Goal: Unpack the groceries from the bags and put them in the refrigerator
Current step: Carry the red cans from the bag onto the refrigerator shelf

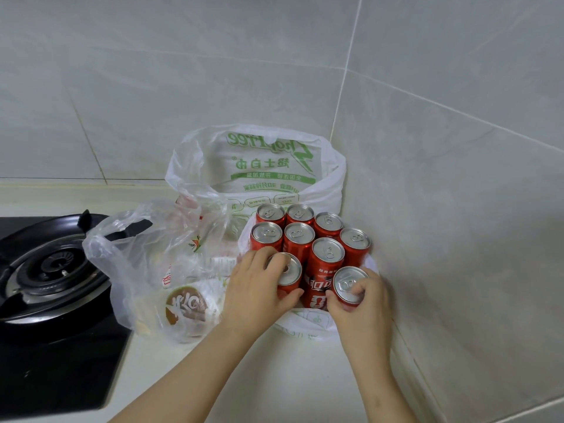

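Several red cola cans point(298, 236) stand upright in an open white bag with green print point(268, 166), pushed into the counter's corner. My left hand point(259, 288) grips the top of the front left can point(288, 274), fingers curled over its lid. My right hand point(363, 303) holds the front right can point(348, 283), which tilts toward me. A taller can point(325, 270) stands between the two. To the left lies a clear plastic bag point(146, 257) with packaged food inside, including a round brown-lidded tub point(186, 306).
A black gas stove point(52, 270) with a burner fills the left side. Grey tiled walls point(457, 209) meet in a corner right behind and beside the cans. The pale counter point(274, 377) stretches toward me below my arms.
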